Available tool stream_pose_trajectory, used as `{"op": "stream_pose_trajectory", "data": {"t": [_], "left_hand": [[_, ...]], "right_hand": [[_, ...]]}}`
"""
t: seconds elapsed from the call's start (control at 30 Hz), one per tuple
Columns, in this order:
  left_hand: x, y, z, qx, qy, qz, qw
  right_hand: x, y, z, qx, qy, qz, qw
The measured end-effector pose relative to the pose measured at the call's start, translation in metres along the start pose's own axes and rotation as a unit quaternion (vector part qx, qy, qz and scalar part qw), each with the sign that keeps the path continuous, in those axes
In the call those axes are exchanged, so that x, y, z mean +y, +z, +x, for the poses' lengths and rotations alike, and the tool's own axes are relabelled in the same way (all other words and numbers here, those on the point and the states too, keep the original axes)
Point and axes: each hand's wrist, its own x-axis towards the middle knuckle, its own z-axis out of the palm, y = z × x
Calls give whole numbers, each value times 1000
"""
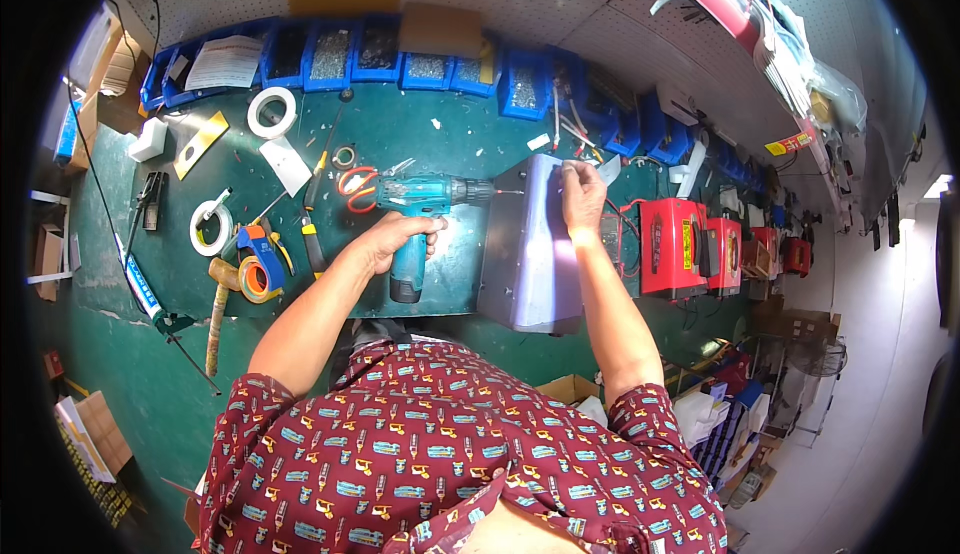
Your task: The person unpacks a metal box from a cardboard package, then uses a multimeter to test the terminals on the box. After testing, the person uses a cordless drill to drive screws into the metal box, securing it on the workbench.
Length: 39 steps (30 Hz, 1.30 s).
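Observation:
My left hand (398,239) is wrapped round the grip of a teal cordless drill (415,192). The drill points right, and its bit meets the left side of a dark grey metal box (530,254) near the far end. Across the box's top face lies a bright glare. My right hand (583,197) is closed at the far right edge of that box, fingers curled against it; its fingertips are partly hidden. Orange-handled pliers (357,190) lie just behind the drill's rear end.
Blue bins (328,56) of small hardware line the back of the green bench (440,139). Tape rolls (271,114), a hammer (218,319) and hand tools lie to the left. Red machines (672,247) stand on the right. A thin cable arm (140,284) crosses the left edge.

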Motion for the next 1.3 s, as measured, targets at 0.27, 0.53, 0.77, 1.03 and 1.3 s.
{"op": "stream_pose_trajectory", "data": {"t": [0.27,0.53,0.77,1.03,1.3], "left_hand": [[-8,17,-24,-44,9,-54,998],[-33,17,-29,-11,3,-7,1000],[-45,15,-25,-1,1,7,1000],[-47,11,-22,-15,-5,5,1000],[-24,6,-17,-42,-51,14,998]], "right_hand": [[-61,0,-55,-153,337,237,898],[-30,-33,-63,-14,237,175,956],[-22,-8,-87,-5,-138,-319,938],[-21,-7,-87,1,-146,-325,934],[-22,-4,-89,0,-153,-354,923]]}}
